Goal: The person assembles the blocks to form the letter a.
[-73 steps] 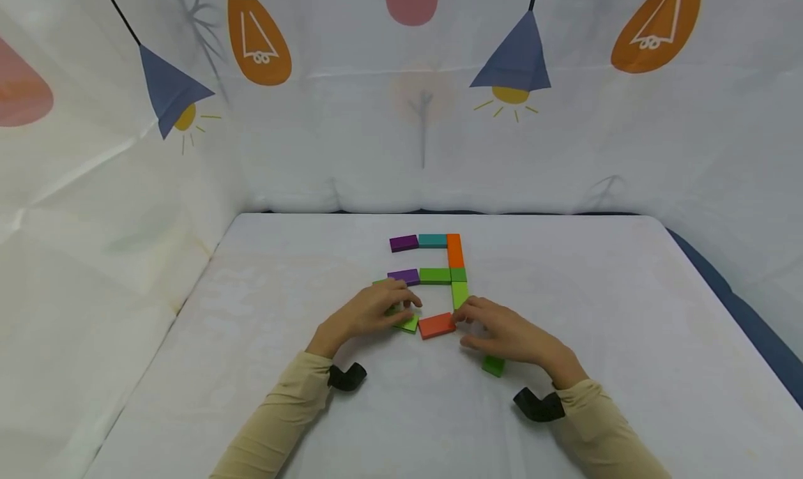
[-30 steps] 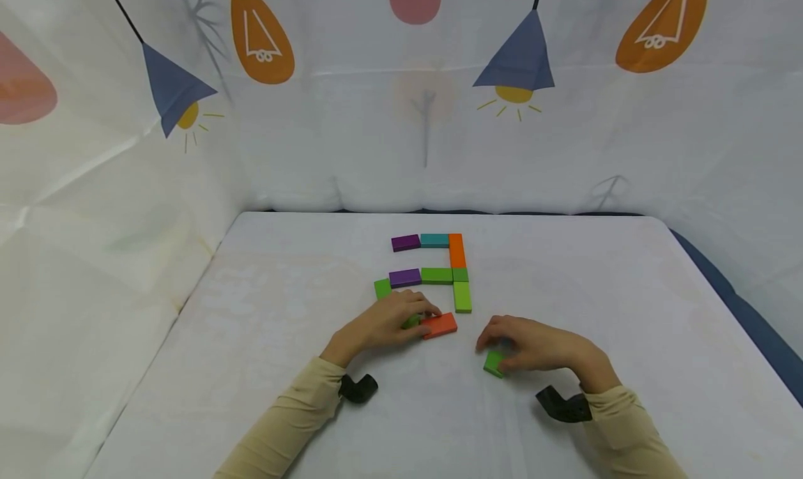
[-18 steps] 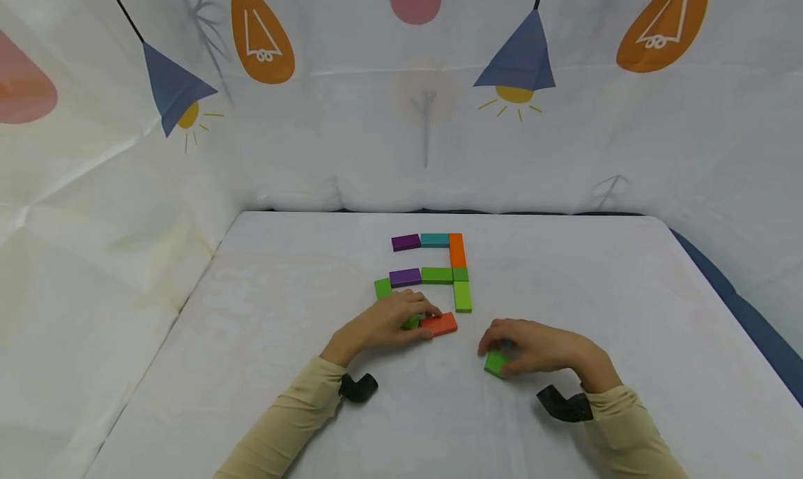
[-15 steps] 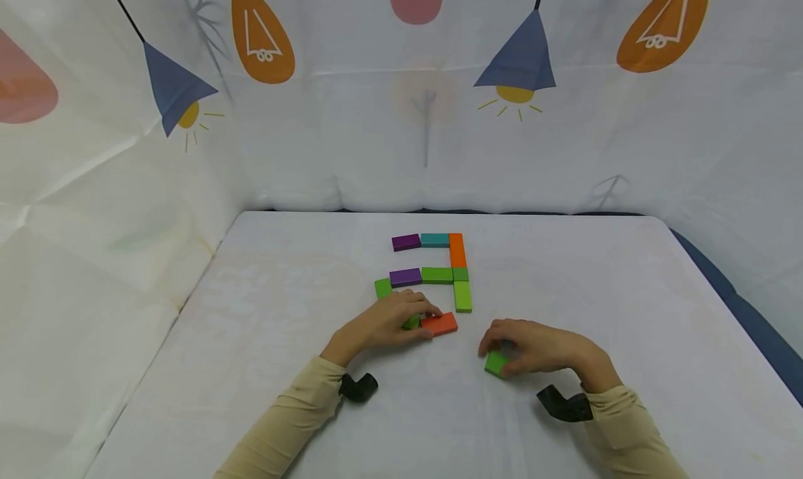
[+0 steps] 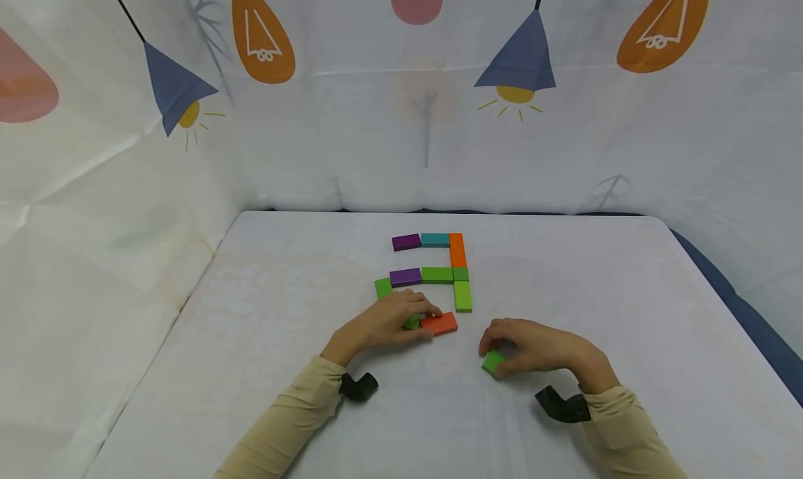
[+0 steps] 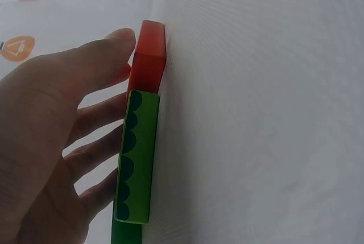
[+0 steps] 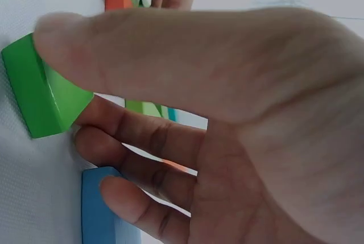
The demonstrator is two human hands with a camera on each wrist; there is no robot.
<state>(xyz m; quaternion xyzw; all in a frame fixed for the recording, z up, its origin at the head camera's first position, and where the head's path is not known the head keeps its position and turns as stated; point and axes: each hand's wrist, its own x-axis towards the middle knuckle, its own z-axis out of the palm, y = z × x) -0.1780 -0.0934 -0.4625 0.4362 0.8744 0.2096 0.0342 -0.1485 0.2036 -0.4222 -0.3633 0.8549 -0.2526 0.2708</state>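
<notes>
My left hand (image 5: 385,318) grips the red-orange block (image 5: 442,324) between thumb and fingers. Beside it in the left wrist view lies a green block (image 6: 143,158) with dark scalloped marks, meeting the red-orange one end to end. Farther right, my right hand (image 5: 542,345) pinches a small green block (image 7: 34,93) by its sides, low over the table. Under the outer fingers of that hand, a blue block (image 7: 98,213) appears in the right wrist view; the hand hides it from the head view. A light green block (image 5: 462,296) stands just beyond the red-orange one.
Behind the hands, blocks lie in joined rows: dark purple (image 5: 406,242), teal (image 5: 435,240), orange (image 5: 458,250), violet (image 5: 405,277) and several green ones. The white table (image 5: 596,277) ends at a printed cloth wall (image 5: 351,137) at the back.
My left hand has shifted right from the green blocks onto the red-orange one. My right hand left the red-orange block, moved right and nearer, and took the small green block, which has turned slightly.
</notes>
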